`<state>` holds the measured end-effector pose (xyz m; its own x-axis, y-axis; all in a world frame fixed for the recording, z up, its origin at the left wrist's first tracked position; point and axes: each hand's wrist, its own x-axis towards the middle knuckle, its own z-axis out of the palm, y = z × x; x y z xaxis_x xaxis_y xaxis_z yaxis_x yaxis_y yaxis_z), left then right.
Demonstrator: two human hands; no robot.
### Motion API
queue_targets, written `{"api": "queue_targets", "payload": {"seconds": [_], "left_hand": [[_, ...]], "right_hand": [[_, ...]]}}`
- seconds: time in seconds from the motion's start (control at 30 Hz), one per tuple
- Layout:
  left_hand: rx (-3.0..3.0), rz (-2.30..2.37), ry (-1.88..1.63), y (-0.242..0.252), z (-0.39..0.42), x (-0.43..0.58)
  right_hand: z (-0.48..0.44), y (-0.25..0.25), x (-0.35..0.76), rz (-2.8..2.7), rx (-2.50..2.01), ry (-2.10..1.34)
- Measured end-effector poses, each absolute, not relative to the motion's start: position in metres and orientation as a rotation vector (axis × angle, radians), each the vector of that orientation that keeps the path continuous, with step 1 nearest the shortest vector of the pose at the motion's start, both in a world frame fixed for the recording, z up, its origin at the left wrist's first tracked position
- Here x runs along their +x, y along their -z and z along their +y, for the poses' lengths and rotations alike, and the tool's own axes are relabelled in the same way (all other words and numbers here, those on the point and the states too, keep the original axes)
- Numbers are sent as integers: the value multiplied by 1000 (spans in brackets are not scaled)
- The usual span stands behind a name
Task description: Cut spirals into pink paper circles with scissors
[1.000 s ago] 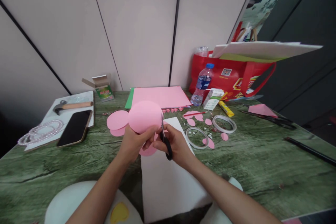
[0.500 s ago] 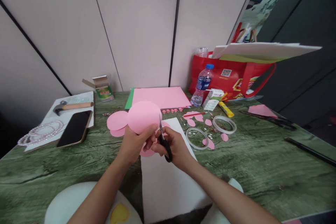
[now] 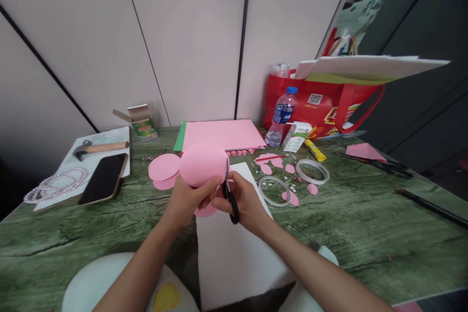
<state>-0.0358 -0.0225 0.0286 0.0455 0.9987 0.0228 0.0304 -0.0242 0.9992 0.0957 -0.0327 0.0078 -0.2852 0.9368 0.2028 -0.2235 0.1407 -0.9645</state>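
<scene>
My left hand (image 3: 188,201) pinches the lower edge of a round pink paper disc (image 3: 203,163) and holds it upright above the table. My right hand (image 3: 245,201) grips black-handled scissors (image 3: 229,194), whose blades meet the disc's right edge. Under both hands lies a white sheet (image 3: 234,248). Two more pink circles (image 3: 163,168) lie flat just left of the held disc, and another pink piece (image 3: 204,211) shows below my left hand.
A phone (image 3: 105,178), hammer (image 3: 98,146) and bead string (image 3: 54,184) lie left. Pink card sheets (image 3: 221,134) sit behind. Two tape rings (image 3: 275,191), pink petals (image 3: 270,160), a glue stick (image 3: 315,150), a water bottle (image 3: 282,115) and a red bag (image 3: 329,105) are right.
The pink disc has turned slightly in my left hand, and the scissors have shifted a little along its right edge. Everything on the table stays put.
</scene>
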Motion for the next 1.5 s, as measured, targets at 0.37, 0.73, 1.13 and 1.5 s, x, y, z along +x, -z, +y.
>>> {"api": "queue_targets", "payload": {"seconds": [0.37,0.73,1.13,1.5], "left_hand": [[1264,1169,-1173,-31,-22,-36],[1251,1166,-1173,-34,-23,-36],[1277,1149,-1141,-31,-22,-35],[1270,1213,-1125,-31,-24,-35]], "right_hand": [[-33,-8,95,-1273,-786,-1455],[-34,-11,95,-1293,-863,-1422],[-32,-6,94,-1300,-763,-1446],[-32,-7,96,-1309,-770,-1372]]}}
